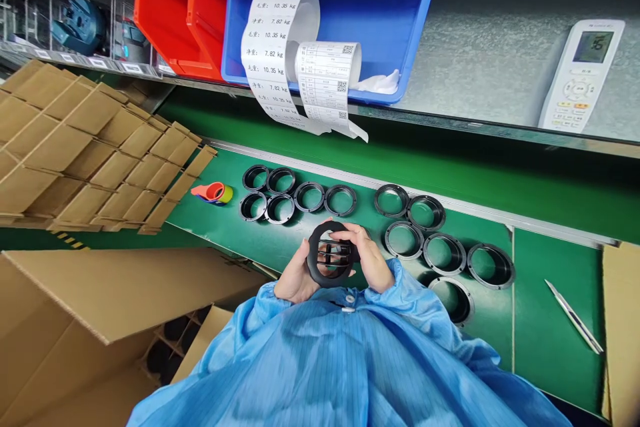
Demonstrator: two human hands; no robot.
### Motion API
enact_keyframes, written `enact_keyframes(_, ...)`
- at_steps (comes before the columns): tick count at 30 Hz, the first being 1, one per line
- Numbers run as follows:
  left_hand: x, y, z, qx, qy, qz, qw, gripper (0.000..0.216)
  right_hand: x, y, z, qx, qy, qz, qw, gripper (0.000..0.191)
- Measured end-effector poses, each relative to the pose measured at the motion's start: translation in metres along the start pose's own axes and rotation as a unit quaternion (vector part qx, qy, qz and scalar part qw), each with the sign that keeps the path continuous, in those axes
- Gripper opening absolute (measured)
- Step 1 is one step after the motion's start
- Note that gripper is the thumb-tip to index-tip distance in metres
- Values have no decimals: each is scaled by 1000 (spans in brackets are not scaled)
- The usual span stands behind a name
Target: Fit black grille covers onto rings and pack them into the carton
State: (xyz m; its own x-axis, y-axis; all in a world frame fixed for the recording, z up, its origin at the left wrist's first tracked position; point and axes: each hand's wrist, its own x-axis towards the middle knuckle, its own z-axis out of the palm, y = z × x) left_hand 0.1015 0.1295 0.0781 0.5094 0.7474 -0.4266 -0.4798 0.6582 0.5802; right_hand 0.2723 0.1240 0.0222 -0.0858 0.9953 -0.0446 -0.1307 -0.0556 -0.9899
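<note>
Both my hands hold one black round plastic vent part with slats across its middle, just above the green table. My left hand grips its left rim with fingers curled. My right hand wraps over its top and right rim. Blue sleeves cover both arms. Several black plastic rings lie in a cluster on the table behind my hands, and several larger black rings lie to the right.
Cardboard divider grids are stacked at left, above an open carton with dark parts in its cells. A tape roll and metal tweezers lie on the green table. Blue bin, red bin, label rolls and remote sit behind.
</note>
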Motion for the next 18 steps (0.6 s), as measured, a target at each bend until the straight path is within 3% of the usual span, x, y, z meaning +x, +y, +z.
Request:
enact_keyframes(10,-8,-4,2,17,11,11,1000,74,-5,2,3,2,-14,0,1000,75)
enact_keyframes(18,-10,-6,-12,-67,45,-10,997,61,-7,10,9,-6,2,-3,1000,73)
